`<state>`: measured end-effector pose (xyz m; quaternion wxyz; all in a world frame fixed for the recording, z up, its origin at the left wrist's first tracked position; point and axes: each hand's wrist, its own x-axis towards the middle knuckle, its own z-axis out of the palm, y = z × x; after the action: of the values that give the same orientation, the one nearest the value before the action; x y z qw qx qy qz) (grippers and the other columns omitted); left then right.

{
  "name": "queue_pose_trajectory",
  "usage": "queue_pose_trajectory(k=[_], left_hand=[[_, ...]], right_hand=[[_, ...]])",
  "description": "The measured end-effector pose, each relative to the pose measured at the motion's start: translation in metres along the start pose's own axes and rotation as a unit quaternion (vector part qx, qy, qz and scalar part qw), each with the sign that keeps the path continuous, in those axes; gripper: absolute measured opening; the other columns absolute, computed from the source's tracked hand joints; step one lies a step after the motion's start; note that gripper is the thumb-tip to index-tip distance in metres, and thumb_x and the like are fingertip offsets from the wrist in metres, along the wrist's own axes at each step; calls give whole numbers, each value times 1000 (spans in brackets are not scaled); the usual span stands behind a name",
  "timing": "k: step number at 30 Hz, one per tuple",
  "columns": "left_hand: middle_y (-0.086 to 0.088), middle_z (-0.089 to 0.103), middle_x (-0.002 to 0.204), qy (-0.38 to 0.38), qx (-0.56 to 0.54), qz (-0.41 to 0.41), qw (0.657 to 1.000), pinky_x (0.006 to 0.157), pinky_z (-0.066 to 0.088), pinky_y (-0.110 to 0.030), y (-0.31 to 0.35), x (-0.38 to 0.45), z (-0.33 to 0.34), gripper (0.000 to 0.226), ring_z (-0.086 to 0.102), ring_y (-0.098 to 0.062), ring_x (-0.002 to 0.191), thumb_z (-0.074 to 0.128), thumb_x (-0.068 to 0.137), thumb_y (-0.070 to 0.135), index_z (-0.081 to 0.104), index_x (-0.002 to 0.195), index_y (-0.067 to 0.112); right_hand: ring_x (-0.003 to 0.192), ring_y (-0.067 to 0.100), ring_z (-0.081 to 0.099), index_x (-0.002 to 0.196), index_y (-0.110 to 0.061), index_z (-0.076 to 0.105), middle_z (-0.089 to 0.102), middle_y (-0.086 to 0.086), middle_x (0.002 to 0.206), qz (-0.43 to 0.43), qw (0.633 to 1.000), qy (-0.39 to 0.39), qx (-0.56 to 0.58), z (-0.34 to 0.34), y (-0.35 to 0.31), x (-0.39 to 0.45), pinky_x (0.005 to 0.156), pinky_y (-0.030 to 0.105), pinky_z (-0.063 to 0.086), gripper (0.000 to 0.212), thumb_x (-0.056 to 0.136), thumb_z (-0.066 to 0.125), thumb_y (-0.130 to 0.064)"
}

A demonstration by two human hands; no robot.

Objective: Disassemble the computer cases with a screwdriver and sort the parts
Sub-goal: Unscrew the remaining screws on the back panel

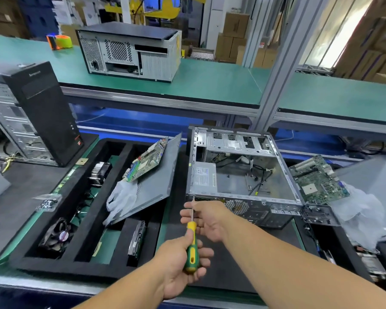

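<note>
Nearest the lens, my left hand (178, 262) grips the green-and-yellow handle of the screwdriver (191, 246), fingers curled round it, shaft pointing up and away w/ the tip at the near-left corner of the open computer case (243, 175). My right hand (206, 219) sits just behind the shaft, fingers loosely bent beside it; can't tell if they pinch the shaft or only steady it. That case lies on its side on a dark mat at bench centre, side panel off, power supply (203, 177) at its left end, loose cables (261, 177) inside. Left of it, a black foam sorting tray (80, 221) holds a fan (58, 235), a heatsink (99, 172) and a hard drive (137, 239) in separate slots; a grey side panel (158, 184) lies tilted across the tray, w/ a motherboard (147, 159) and a white glove (120, 197) on it. Second motherboard (319, 179) rests just right of the case. Black tower (42, 112) stands upright far left; another case (129, 50) sits on the green upper shelf (210, 81).
</note>
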<state>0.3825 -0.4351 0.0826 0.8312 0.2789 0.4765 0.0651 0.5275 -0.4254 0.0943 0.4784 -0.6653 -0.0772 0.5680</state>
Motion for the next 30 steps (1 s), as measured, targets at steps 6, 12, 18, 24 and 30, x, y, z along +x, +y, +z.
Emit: queue_pose_trajectory(k=[6, 12, 18, 24, 30], left_hand=[[-16, 68, 75, 23, 3, 30, 999, 41, 38, -25, 0, 4, -4, 60, 55, -21, 51, 47, 106, 56, 71, 102, 1], [-9, 62, 65, 92, 93, 120, 984, 49, 52, -30, -7, 6, -5, 31, 58, -20, 49, 76, 94, 31, 56, 88, 9], [-16, 76, 84, 46, -11, 27, 998, 44, 48, -27, 2, -2, -7, 58, 64, -20, 56, 45, 106, 55, 71, 105, 3], [-14, 67, 75, 21, 1, 42, 999, 42, 44, -26, -1, 0, -7, 55, 58, -20, 53, 61, 98, 58, 69, 111, 5], [-9, 65, 68, 41, 49, 80, 995, 45, 49, -27, -10, 2, -4, 20, 59, -18, 53, 69, 99, 25, 58, 96, 8]], right_hand=[[58, 13, 70, 97, -6, 68, 76, 6, 75, -18, 999, 35, -8, 6, -1, 4, 51, 25, 56, 14, 101, 63, -18], [50, 10, 64, 90, -8, 69, 73, 4, 69, -51, 996, 70, -28, 10, 6, 13, 52, 23, 50, 16, 94, 73, -22], [68, 15, 73, 108, -10, 71, 80, 6, 90, -19, 1000, 8, 23, 4, 7, 6, 63, 27, 56, 25, 105, 54, -28], [47, 9, 62, 90, -9, 67, 73, 3, 65, -39, 998, 38, -24, 5, 5, 8, 45, 19, 47, 13, 98, 67, -20], [47, 9, 52, 84, -14, 64, 68, 1, 60, -69, 993, 84, -34, 8, 11, 16, 54, 24, 44, 24, 92, 75, -34]])
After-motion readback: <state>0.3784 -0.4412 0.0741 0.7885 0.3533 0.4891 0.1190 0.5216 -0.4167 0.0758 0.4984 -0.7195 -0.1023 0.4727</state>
